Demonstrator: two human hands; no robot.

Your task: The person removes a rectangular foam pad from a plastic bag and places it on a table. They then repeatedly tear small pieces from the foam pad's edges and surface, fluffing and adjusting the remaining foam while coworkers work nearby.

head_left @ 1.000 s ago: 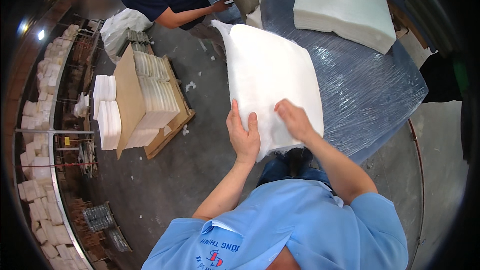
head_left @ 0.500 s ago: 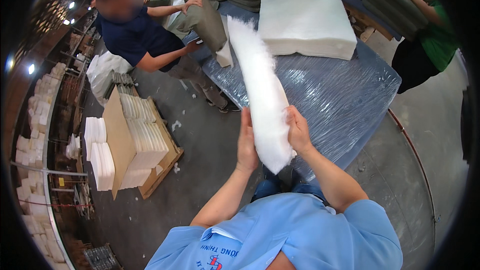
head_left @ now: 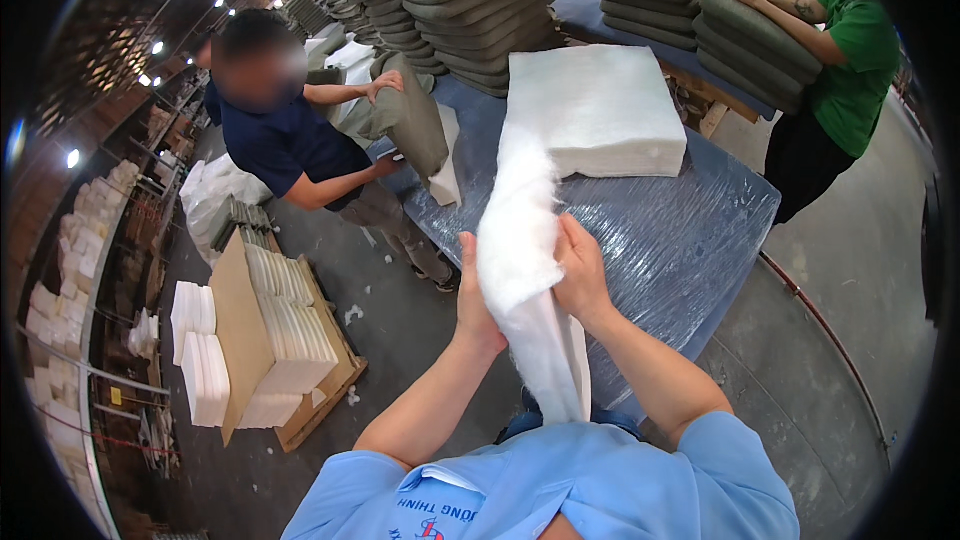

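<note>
Between my two hands is a piece of fluffy white batting (head_left: 518,240), folded around a flat white slab (head_left: 548,345) that looks like foam. The slab's lower end hangs toward my body. My left hand (head_left: 478,300) presses along the batting's left side, its fingers partly behind it. On the right edge, my right hand (head_left: 582,265) grips with bent fingers. The far end of the batting reaches up to a thick stack of white batting sheets (head_left: 605,90) on the plastic-wrapped table (head_left: 660,220).
Tall stacks of grey-green cushions (head_left: 470,15) stand at the back. On the left, a co-worker in dark blue handles a grey-green cover (head_left: 410,120); another in green touches stacked cushions (head_left: 755,50). White foam pieces (head_left: 290,310) sit on a pallet (head_left: 325,400) left of me.
The batting's far end has dropped and the piece has come nearer my body. The slab's lower end now shows below my hands. My view has tilted up slightly.
</note>
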